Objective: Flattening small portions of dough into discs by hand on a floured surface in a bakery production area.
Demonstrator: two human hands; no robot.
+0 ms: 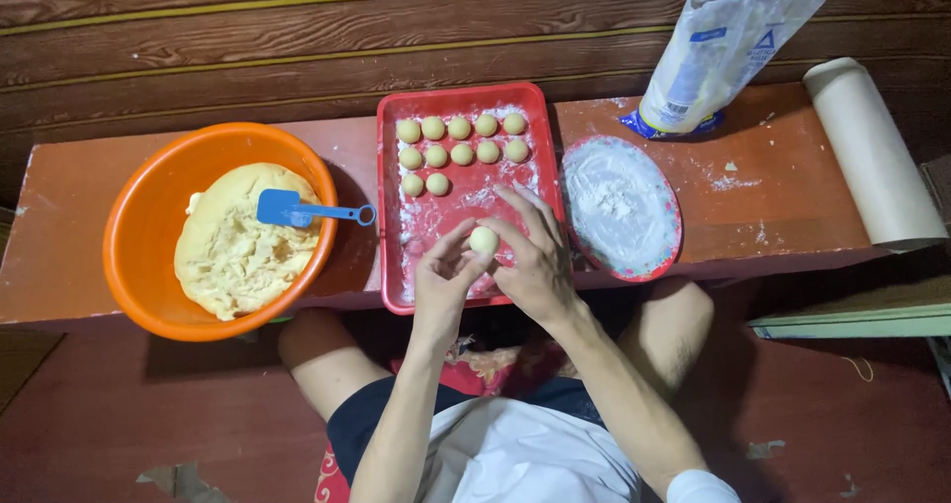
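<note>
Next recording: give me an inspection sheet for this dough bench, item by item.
Surface: low red-brown bench, dusted with flour.
Job's things: dough ball held over the red tray, which carries twelve finished balls; orange bowl of dough with a blue spatula; flour plate.
Clutter: flour bag, paper roll.
Grippers: left hand and right hand cup the ball.
Cables: nothing seen.
Surroundings: wooden wall, red floor.

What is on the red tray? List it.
The red tray holds twelve dough balls in three rows and scattered flour. Both hands cover its near part, so anything beneath them cannot be seen.
</note>
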